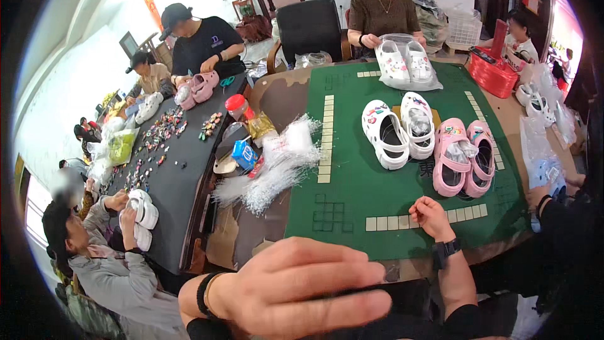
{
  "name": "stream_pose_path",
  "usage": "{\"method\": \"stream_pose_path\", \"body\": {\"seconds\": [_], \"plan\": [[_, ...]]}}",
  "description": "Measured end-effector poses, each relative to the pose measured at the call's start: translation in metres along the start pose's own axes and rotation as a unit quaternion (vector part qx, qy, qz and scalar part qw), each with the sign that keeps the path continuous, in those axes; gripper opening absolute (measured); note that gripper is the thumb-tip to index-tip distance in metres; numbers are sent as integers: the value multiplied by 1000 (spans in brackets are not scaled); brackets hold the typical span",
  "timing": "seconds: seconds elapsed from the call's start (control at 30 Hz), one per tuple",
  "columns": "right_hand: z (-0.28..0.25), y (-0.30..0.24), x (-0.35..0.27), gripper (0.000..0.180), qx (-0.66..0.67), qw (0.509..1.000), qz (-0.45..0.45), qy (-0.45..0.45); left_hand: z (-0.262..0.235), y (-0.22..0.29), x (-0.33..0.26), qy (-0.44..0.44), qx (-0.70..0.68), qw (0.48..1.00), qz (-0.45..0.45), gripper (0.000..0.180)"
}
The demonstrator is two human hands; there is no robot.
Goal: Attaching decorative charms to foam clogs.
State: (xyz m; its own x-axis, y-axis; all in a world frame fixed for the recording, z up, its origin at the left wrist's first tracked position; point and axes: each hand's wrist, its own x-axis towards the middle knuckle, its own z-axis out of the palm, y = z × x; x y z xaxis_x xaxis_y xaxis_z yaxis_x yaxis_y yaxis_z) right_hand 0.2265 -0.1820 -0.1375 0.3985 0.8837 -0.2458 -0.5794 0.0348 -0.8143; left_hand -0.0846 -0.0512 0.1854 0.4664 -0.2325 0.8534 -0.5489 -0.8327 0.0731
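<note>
My left hand [308, 289] is raised close to the camera, its fingers stretched out with nothing in them, above the near edge of the table. Farther right, my right hand [432, 217], with a dark watch on the wrist, hovers over the green mat [340, 182]; its fingers are curled in and nothing shows in them. Just beyond it stand a pair of pink clogs [445, 173] with colourful charms and straps. Beside them, to the left, are white clogs [385, 151] with charms. Clear stuffing shows in one shoe of each pair. Neither hand touches a shoe.
Across the table a person holds bagged white clogs [409, 66]. Left of the mat lie a heap of clear plastic ties [277, 170], a red-lidded jar [236, 106] and a blue packet [245, 153]. Several people work at a black table [182, 179] with scattered charms. Red strapping [489, 75] stands far right.
</note>
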Motion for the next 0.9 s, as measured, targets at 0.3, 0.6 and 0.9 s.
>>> {"method": "stream_pose_path", "body": {"seconds": [0.3,0.6,0.9], "plan": [[0,0,0,9,-16,1000,-4,6,-27,80,42,39,-26,966,-253,18],[0,1,-1,9,-1,1000,1,-16,-15,38,4,275,88,942,169,40],[-3,2,0,9,11,1000,9,-15,-24,60,-12,258,1,953,157,42]]}}
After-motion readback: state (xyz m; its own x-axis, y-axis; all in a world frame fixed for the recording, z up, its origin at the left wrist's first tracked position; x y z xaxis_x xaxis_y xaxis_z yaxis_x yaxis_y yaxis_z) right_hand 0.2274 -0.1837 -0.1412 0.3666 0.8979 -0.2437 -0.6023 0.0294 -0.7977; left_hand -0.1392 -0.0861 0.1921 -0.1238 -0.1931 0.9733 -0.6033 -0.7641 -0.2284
